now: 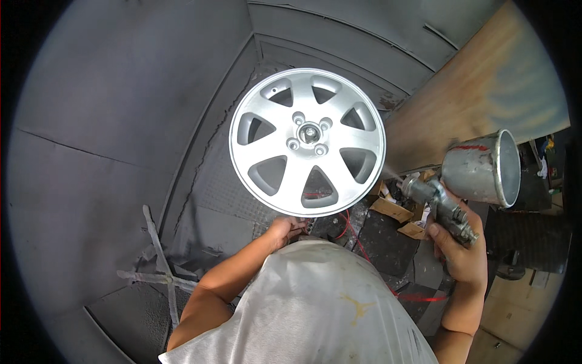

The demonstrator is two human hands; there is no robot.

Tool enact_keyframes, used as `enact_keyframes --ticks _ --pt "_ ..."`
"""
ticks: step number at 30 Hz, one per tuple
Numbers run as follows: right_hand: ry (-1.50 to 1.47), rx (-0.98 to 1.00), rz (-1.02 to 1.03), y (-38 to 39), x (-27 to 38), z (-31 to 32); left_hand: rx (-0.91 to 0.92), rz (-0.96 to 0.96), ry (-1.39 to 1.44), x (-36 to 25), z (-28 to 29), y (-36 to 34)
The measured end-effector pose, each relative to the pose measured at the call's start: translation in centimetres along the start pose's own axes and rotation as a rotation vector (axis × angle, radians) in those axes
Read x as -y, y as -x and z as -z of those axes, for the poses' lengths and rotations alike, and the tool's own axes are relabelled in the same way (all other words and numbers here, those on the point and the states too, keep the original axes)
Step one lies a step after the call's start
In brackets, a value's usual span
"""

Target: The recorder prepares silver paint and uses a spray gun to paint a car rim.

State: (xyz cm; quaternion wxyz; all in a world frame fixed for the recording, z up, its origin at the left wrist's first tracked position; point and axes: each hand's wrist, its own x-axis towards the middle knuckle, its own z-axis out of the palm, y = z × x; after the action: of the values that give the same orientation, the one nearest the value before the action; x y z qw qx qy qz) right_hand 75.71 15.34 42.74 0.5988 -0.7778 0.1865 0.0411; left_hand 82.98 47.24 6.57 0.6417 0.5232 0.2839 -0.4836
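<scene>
A silver car wheel rim (286,182) with several spokes faces up in the middle, its support hidden beneath it. At its near edge, my left hand (287,231) is closed with curled fingers, partly hidden under the rim; what it grips does not show. My right hand (462,249) is wrapped round a metal spray gun (438,203) to the right of the rim. The gun's nozzle points left toward the rim's edge, with a faint mist in front of it. A grey metal paint cup (476,170) with a red smear is fixed to the gun and tilts to the right.
Grey, paint-dusted walls (109,109) stand at left and back. A wooden board (461,91) leans at the upper right. Open cardboard boxes (391,209) lie beyond the gun. A red hose (364,250) crosses the floor, and a grey cross-shaped stand (162,267) is at lower left.
</scene>
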Motion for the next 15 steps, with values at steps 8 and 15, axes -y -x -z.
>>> enact_keyframes --ticks 8,15 --pt "-0.165 0.169 -0.074 -0.2 -1.3 2.9 -0.156 -0.203 0.431 -0.5 -3.5 -3.0" --pt "-0.104 -0.094 0.038 -0.8 -2.5 6.1 -0.185 -0.219 0.477 0.3 -7.0 -3.8"
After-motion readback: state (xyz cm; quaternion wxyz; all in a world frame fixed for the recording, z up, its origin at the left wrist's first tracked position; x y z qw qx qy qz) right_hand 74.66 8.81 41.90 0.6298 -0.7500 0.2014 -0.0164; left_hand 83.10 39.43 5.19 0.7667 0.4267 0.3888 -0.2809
